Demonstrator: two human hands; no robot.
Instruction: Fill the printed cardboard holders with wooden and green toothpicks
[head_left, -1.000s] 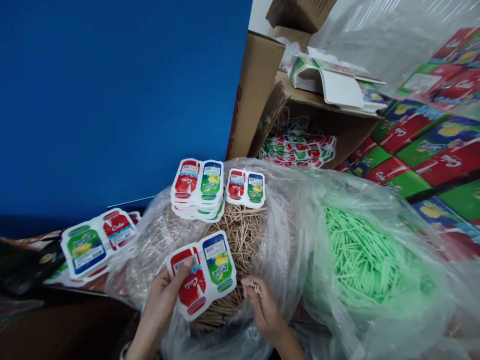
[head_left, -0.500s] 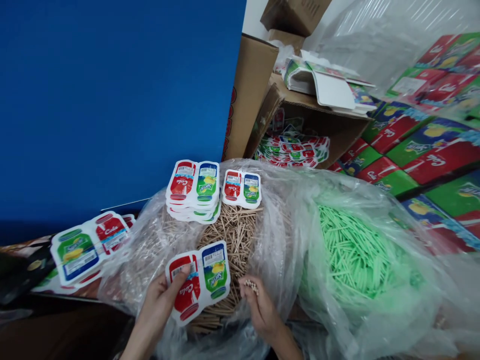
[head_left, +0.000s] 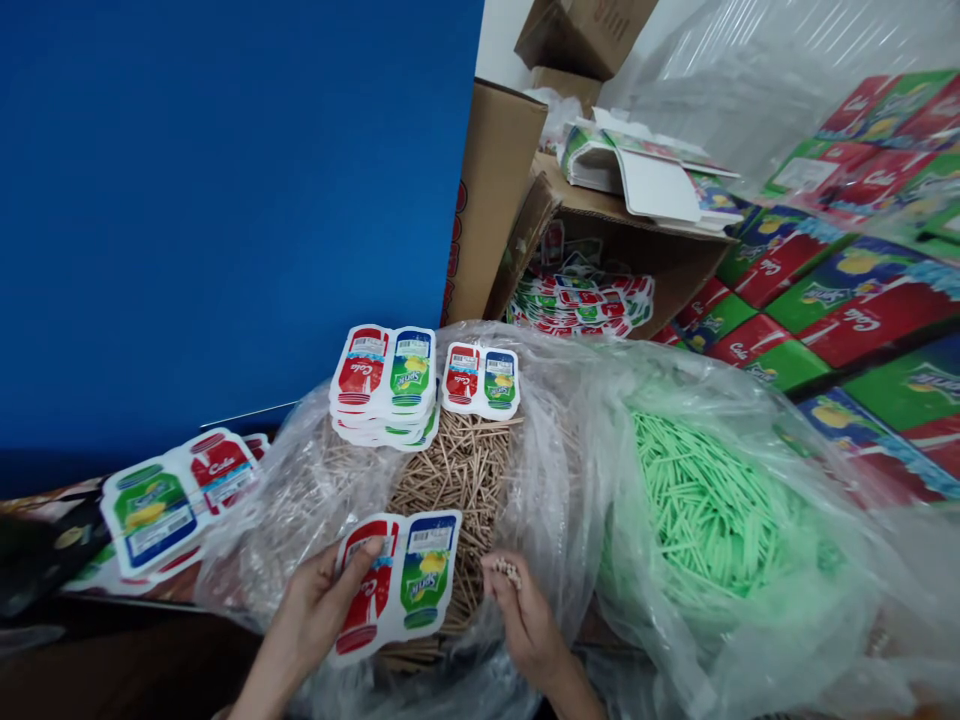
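Observation:
My left hand (head_left: 319,600) is closed on a white-edged card (head_left: 427,575) printed with a red Cola can and a green-and-blue Sprite can, its thumb on the red half. Close by to the right, my right hand (head_left: 529,620) is curled round a small bunch of thin sticks (head_left: 507,571), pale ends showing. Beneath both hands lie loose brown sticks (head_left: 454,475) in a clear plastic bag (head_left: 559,470). A stack of similar cards (head_left: 384,375) rests at the bag's far side, beside a smaller-looking card (head_left: 481,382).
More cards (head_left: 169,510) lie at the left near a dark object (head_left: 64,540). On the right is a bag of green sticks (head_left: 705,505). Behind stand an open carton (head_left: 600,205) of cards, stacked printed boxes (head_left: 855,300) and a large blue panel (head_left: 225,200).
The held card has dropped slightly and turned a little in my left hand's grip. My right hand stays almost in place with its sticks. The view has shifted slightly.

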